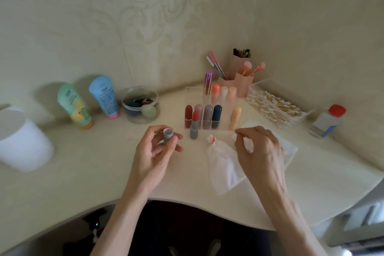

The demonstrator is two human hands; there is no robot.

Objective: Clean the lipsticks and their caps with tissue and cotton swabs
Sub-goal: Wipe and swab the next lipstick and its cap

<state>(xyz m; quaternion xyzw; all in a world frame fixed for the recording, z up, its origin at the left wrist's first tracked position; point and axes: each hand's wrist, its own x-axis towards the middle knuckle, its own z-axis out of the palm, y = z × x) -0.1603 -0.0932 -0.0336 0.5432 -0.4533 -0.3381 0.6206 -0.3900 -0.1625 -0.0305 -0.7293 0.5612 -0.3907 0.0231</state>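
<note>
Pastels on a cream table point(83, 172)
Grey cap point(168, 133); grey lipstick point(194, 129) with red bullet; white tissue point(223, 164) stained red; green tube point(73, 106), blue tube point(105, 95); pink brush holders point(243, 86); cream wallpaper point(145, 16) with damask scrolls.

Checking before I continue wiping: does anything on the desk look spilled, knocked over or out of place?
No spill visible. The uncapped lipstick stands on the desk outside the organizer, its cap in the left hand. The tissue has red smears at its twisted tip. The red-capped bottle looks tilted.
</note>
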